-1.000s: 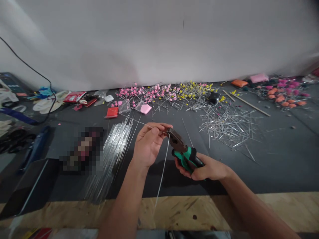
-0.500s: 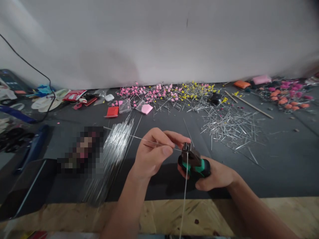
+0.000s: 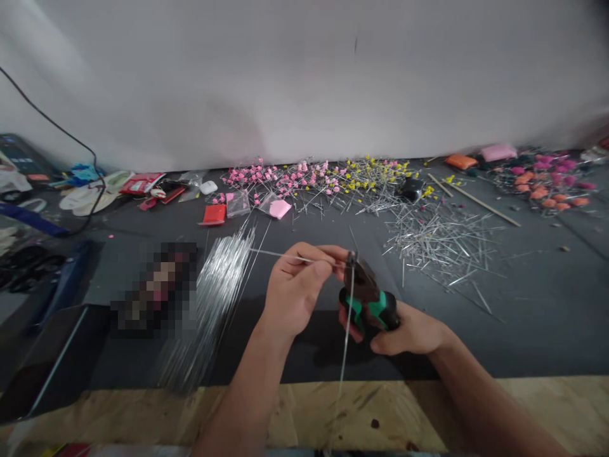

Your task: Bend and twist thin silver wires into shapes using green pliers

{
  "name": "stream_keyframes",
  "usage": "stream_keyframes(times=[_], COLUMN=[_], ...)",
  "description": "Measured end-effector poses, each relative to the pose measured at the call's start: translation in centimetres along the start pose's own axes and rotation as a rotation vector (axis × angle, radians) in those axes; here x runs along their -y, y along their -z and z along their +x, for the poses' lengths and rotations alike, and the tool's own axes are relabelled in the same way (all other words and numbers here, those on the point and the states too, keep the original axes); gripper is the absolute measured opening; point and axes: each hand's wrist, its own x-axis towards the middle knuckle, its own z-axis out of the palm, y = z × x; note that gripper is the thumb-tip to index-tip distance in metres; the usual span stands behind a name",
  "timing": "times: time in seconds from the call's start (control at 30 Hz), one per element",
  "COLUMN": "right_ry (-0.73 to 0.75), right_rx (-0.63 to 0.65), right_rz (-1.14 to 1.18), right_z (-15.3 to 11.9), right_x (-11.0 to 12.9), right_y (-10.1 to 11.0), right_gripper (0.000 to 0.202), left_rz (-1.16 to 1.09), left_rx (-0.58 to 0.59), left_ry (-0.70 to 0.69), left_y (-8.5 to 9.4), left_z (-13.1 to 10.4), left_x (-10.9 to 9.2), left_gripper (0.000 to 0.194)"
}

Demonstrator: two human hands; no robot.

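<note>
My left hand (image 3: 292,295) is closed in a pinch on a thin metal wire (image 3: 269,253), whose one end sticks out to the left. In my right hand (image 3: 413,329) are black and green pliers (image 3: 362,285), fingers wrapped around the handles. The plier jaws meet the wire just right of my left fingertips. From the jaws a long wire length hangs down toward me, past the table's front edge; the wire makes a sharp bend there. Left of my left hand lies a bundle of straight silvery wires (image 3: 223,273).
Loose short wires (image 3: 442,244) lie heaped at the right. Pink-tipped wires (image 3: 280,174) and yellow-tipped wires (image 3: 380,170) line the wall. A red packet (image 3: 214,214), a pink packet (image 3: 279,208) and a wooden stick (image 3: 485,202) lie nearby. A dark phone-like slab (image 3: 52,355) is at front left.
The pliers' jaws have moved slightly up and left, and their head has tilted away. The wire's left end has drawn in toward my left hand, while its hanging part has shifted left.
</note>
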Motion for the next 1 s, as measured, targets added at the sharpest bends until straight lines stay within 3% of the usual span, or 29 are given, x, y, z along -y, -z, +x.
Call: stream_keyframes(times=[0.13, 0.27, 0.57, 0.83, 1.0], right_ry=[-0.043, -0.039, -0.141, -0.105, -0.098], right_rx=[0.017, 0.055, -0.003, -0.023, -0.035], right_rz=[0.125, 0.264, 0.425, 0.557, 0.558], right_z=[0.1, 0.3, 1.5, 2.0, 2.1], right_x=[-0.1, -0.7, -1.9, -1.9, -1.8], right_y=[-0.5, -0.8, -0.9, -0.7, -0.7], right_gripper=[0.028, 0.034, 0.031, 0.033, 0.033], left_rz=[-0.005, 0.002, 0.144, 0.336, 0.377], left_rx=[-0.181, -0.306, -0.591, -0.488, -0.409], left_ry=[-0.076, -0.125, -0.194, -0.129, -0.110], left_y=[0.3, 0.7, 1.5, 2.9, 3.3], left_z=[0.7, 1.0, 1.9, 1.6, 1.6], left_x=[0.6, 1.1, 3.0, 5.4, 5.9], left_gripper=[0.007, 0.020, 0.015, 0.027, 0.031])
